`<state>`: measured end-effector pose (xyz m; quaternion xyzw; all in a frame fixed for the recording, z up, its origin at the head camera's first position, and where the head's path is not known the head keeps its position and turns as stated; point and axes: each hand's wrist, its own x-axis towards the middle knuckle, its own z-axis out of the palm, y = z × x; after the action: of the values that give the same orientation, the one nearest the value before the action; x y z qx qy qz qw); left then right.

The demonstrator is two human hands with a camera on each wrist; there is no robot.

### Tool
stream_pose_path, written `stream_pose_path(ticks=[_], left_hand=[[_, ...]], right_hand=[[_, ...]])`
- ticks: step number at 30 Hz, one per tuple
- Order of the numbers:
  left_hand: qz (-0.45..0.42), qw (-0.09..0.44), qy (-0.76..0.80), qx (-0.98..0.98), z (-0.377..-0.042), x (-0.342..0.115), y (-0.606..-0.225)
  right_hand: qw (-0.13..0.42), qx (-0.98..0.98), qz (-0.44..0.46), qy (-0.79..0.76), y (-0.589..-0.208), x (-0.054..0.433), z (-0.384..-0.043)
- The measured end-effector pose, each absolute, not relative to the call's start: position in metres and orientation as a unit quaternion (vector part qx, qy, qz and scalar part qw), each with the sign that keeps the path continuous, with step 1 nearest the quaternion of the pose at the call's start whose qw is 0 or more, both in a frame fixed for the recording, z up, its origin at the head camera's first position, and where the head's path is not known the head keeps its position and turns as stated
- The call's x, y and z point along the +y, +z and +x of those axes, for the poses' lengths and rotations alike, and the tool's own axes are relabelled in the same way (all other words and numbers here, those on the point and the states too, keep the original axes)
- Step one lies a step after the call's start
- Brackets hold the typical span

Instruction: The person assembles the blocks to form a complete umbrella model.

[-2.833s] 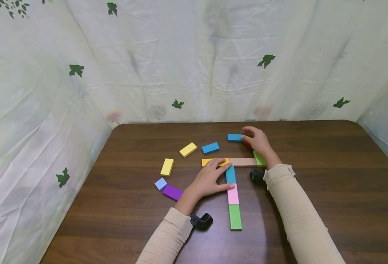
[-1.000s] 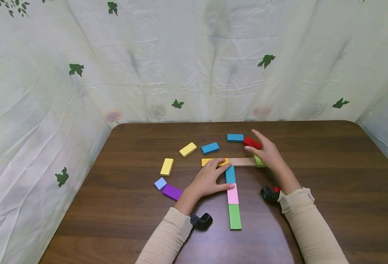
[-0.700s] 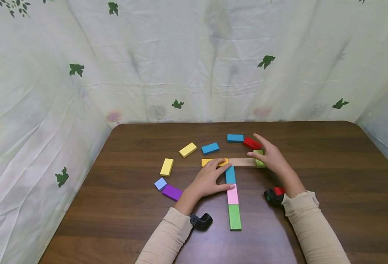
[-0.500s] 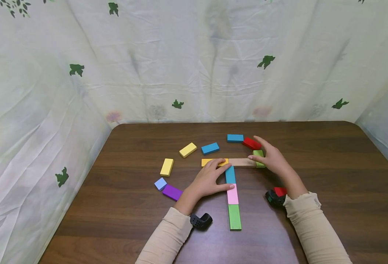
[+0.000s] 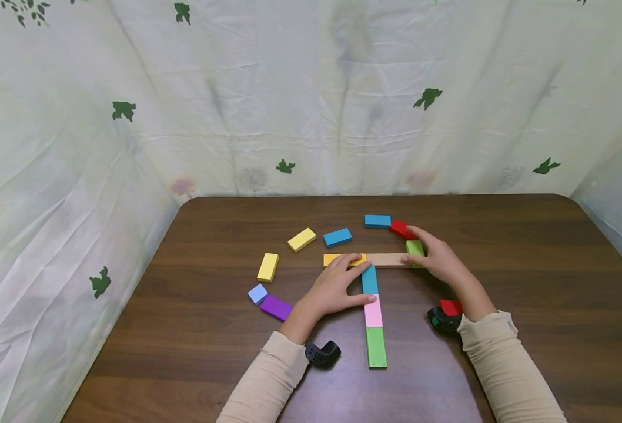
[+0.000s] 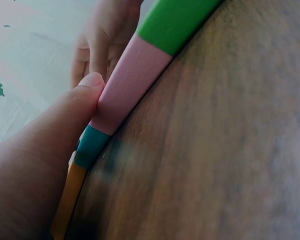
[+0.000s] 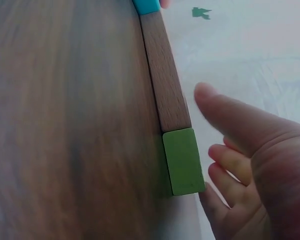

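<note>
Lime block probably light, rigid, smooth wood, best pinched across its long sides; right hand spread about it, left hand splayed, thumb against pink block.

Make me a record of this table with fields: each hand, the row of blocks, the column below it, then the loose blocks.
Left hand: thumb against the pink block, fingers over the orange block
Right hand: at the lime block; contact unclear
Row, left to right: orange block, tan block, lime block
Column, far to near: teal block, pink block, bright green block
Loose, left: purple block, light blue block, two yellow blocks
Loose, far: two blue blocks, red block
Loose, right: second red block, partly hidden
</note>
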<state>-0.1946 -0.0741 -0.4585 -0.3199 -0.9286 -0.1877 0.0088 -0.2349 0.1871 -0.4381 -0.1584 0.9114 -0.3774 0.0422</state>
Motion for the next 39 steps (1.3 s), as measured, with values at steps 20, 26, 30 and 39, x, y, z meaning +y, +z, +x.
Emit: stream_pose_path(ticks=[20,26,30,39], left_hand=[[-0.318,0.002,-0.177,-0.932,-0.194,-0.071,-0.455],[-0.311,-0.002,-0.162,-0.936,-0.194,-0.071,-0.452],[-0.31,-0.004,-0.156,-0.938,-0.194,-0.071,-0.45],[-0.311,-0.006,-0.154,-0.938,-0.194,-0.07,-0.443]], right_hand=[[0.05,0.919,-0.153,-0.36,-0.442,0.19,-0.234],[0.052,0.918,-0.149,-0.364,-0.442,0.189,-0.233],[0.053,0.918,-0.148,-0.365,-0.442,0.189,-0.233],[0.052,0.917,-0.149,-0.366,-0.444,0.188,-0.234]])
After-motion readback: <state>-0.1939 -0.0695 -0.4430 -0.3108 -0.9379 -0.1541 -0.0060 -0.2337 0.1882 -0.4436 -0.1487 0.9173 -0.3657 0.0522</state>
